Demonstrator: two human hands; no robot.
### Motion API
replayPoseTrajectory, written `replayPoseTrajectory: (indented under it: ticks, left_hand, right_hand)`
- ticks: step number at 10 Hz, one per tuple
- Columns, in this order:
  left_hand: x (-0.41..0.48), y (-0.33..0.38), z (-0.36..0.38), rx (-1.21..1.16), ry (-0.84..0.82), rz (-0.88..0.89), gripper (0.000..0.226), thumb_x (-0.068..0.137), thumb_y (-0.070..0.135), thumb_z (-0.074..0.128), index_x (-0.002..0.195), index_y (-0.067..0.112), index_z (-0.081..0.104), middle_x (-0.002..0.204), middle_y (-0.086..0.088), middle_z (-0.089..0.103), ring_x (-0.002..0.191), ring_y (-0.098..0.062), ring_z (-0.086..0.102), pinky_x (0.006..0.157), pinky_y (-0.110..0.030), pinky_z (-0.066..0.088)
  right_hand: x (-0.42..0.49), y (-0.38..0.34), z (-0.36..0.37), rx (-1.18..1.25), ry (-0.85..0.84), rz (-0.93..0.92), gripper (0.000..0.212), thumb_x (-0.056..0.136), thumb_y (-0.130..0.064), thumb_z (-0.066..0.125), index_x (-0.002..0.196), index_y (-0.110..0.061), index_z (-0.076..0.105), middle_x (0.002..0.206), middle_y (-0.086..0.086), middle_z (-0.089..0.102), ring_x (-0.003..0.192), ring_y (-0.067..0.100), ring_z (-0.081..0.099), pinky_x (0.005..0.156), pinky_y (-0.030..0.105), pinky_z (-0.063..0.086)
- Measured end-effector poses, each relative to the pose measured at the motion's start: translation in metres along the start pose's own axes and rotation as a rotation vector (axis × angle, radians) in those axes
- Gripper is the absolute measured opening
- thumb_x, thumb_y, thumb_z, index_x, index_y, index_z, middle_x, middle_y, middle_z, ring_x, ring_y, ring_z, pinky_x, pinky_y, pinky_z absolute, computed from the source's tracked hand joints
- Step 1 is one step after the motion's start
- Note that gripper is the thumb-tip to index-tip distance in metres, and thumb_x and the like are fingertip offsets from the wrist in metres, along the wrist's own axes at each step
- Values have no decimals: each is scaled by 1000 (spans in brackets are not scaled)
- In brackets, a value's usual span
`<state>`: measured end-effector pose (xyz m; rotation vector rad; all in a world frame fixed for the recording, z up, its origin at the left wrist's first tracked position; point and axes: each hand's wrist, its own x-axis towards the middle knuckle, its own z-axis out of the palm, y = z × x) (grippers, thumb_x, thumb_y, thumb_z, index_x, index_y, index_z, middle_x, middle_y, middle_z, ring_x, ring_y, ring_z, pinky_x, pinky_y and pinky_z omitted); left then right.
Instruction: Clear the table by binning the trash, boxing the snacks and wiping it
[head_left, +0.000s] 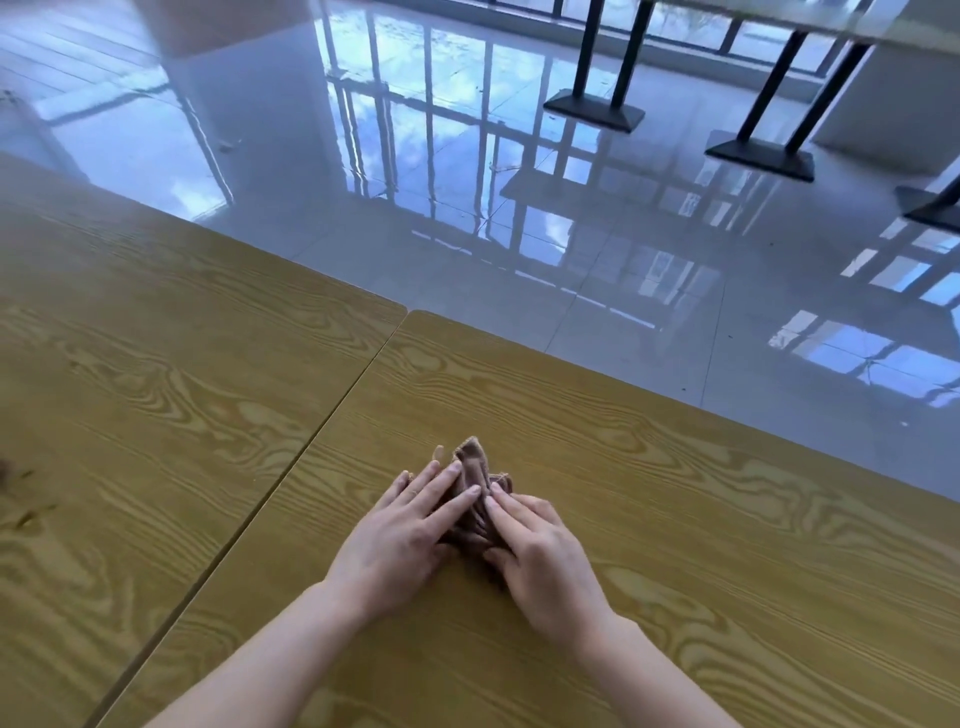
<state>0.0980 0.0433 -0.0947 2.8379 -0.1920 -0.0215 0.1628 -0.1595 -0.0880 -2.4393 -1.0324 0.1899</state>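
A small brown cloth lies bunched on the right-hand wooden table, near its middle. My left hand rests flat on the cloth's left side with the fingers stretched over it. My right hand presses on the right side, fingertips pinching a fold. Both hands hide most of the cloth; only its peaked far end sticks out. No trash, snacks or box show in this view.
A second wooden table butts against the first on the left, with a narrow seam between them. A few dark crumbs lie at its left edge. Beyond the tables is glossy tiled floor with black table pedestals far right.
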Motion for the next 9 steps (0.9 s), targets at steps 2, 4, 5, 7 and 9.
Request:
replayPoseTrajectory:
  ticks: [2,4,5,7,9]
  left_hand:
    - [12,-28,-3,21,61,-147,59,102,37,38,154,31,10,160,5,-2,148,-14,-4,120,-29,-4]
    - [44,-71,-22,58,33,-153,56,103,33,34,154,27,10,162,-2,1,149,-17,-3,121,-31,1]
    - [56,-86,-25,78,21,-173,55,104,32,30,154,28,8,162,-1,-2,149,-16,-5,120,-29,-2]
    - [71,-99,-29,102,-59,-223,55,104,30,25,154,28,2,163,0,-6,149,-15,-7,121,-33,0]
    - [85,-74,-52,294,-218,-295,59,100,34,26,154,25,4,164,-6,0,149,-25,-3,119,-54,5]
  right_hand:
    - [61,4,10,-9,-89,-122,54,101,-7,44,153,-15,29,160,-1,25,150,11,16,123,27,11]
    - [122,6,18,-55,-121,-133,60,102,-5,36,156,-17,16,164,-2,12,152,12,7,123,25,3]
    - [141,4,22,-53,-110,-116,57,103,-7,31,157,-18,14,165,-2,10,152,12,6,123,25,2]
    - [156,1,27,-63,-111,-73,60,101,-5,32,157,-19,14,165,-3,10,151,11,6,123,26,3]
    - [163,-12,6,64,-229,88,64,100,-14,48,156,-28,20,165,-9,11,152,13,7,123,29,6]
